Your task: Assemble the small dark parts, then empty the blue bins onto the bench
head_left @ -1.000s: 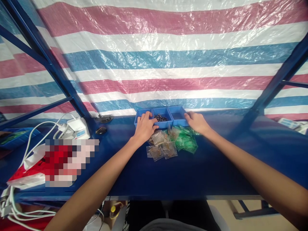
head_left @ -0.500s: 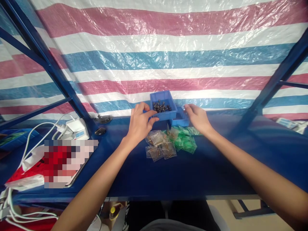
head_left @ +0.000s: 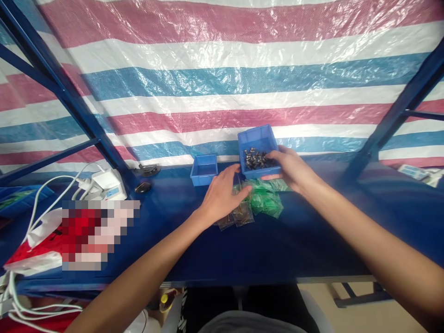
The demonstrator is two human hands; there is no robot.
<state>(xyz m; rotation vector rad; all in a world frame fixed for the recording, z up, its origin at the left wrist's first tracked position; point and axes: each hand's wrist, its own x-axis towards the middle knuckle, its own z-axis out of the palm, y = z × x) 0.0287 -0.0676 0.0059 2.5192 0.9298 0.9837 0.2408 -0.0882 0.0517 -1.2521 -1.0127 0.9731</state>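
Observation:
My right hand (head_left: 289, 166) grips the right side of a blue plastic bin (head_left: 258, 135), thumb over its rim and fingers beneath. The bin is tilted towards me, with several small dark metallic parts (head_left: 255, 159), perhaps screws, gathered at its near end. My left hand (head_left: 224, 194) is open, fingers spread, just left of that bin and above small clear bags (head_left: 243, 212) with brass-coloured pins inside, which it partly hides. A second blue bin (head_left: 204, 178) sits on the table behind my left hand. Green plastic bags (head_left: 267, 201) lie below the held bin.
A striped plastic sheet (head_left: 222, 83) hangs behind the blue table (head_left: 277, 249). To the left are a black mouse (head_left: 143, 187), a white power strip (head_left: 116, 187) with cables and a red-and-white bag (head_left: 45, 249). Blue frame posts (head_left: 74, 108) stand at both sides.
The bin of metallic parts has moved right, from my left hand into my right. The other bin now stands to the left of it. My left hand has come down and right, opening over the bags.

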